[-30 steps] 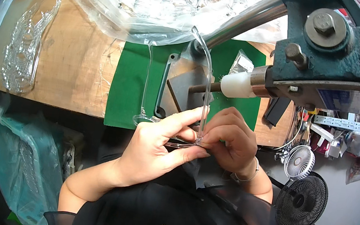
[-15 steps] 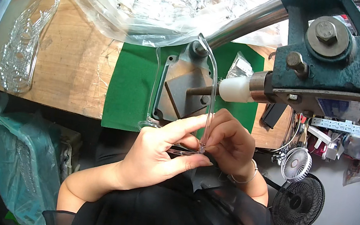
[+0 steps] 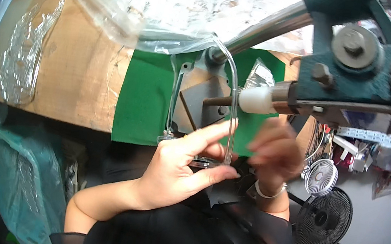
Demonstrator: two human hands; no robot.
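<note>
My left hand [image 3: 181, 163] is closed round the front of a clear plastic eyeglass frame [image 3: 232, 123], its thumb and forefinger near the right hinge. Both temples of the frame point away from me, over the green mat and the metal base; the right one ends in a curved tip. Most of the front is hidden behind my fingers. My right hand [image 3: 278, 150] is lifted off to the right of the frame, apart from it. Motion smears its fingers, so whether it pinches anything does not show.
A dark green hand press [image 3: 364, 87] with a white collar [image 3: 255, 99] overhangs the green mat [image 3: 145, 99]. Behind it, a plastic bag [image 3: 105, 15] holds many clear pieces. More clear frames [image 3: 24, 59] lie on the table's left. Two fans [image 3: 324, 219] stand at right.
My right hand has let go of the frame near the right hinge and moved up and right. My left hand keeps its hold, shifted slightly right.
</note>
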